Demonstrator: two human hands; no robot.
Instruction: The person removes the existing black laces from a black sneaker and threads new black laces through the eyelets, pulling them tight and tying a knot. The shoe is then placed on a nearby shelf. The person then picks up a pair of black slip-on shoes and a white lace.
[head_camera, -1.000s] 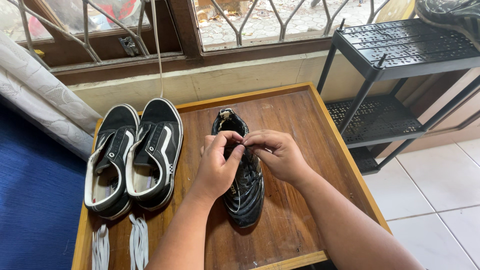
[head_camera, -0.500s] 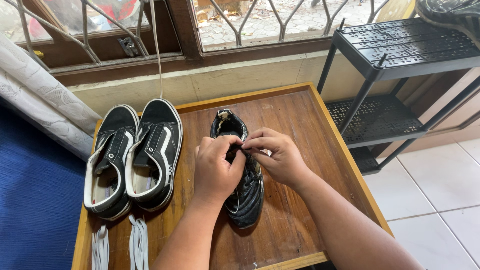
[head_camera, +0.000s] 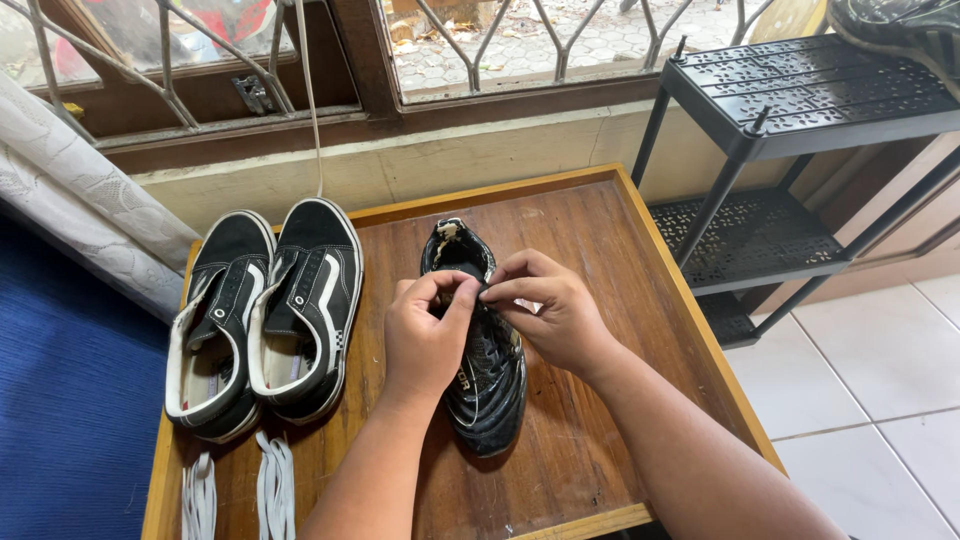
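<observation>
Both hands, left hand (head_camera: 425, 335) and right hand (head_camera: 548, 312), pinch with curled fingertips at the lacing of a glossy black football boot (head_camera: 487, 385) lying mid-way on the worn wooden desk (head_camera: 600, 300), beside two canvas sneakers (head_camera: 270, 315).

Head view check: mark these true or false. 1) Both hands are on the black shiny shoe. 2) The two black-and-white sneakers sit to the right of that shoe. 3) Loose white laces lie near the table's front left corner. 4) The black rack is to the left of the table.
1) True: the left hand and right hand pinch at the black shiny shoe.
2) False: the black-and-white sneakers sit to its left.
3) True: the white laces lie there on the table.
4) False: the black rack stands to the right.
</observation>
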